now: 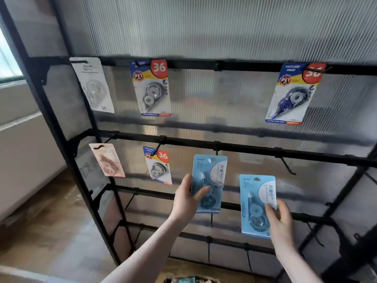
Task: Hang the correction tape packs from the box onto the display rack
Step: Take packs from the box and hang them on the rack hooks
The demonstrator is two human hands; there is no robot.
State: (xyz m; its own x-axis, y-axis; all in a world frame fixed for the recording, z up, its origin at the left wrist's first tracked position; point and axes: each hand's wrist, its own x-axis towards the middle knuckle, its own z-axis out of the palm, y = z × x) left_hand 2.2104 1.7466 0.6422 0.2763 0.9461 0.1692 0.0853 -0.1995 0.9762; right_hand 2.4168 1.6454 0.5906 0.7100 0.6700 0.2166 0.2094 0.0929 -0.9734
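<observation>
The person holds two light blue correction tape packs up in front of the black display rack [204,144], one in each hand. The left hand [186,199] grips the left blue pack [212,176] by its low left side, thumb on the front. That keeps the little hole at the top free, and the hole sits right by a hook on the middle bar, so I think this pack goes on first. The right hand [280,218] pinches the right blue pack [255,201] by its right edge and holds it lower, away from any hook, as if it is waiting its turn. Five more packs already hang on hooks further up and to the left. The box [191,280] just peeks in at the near bottom edge.
</observation>
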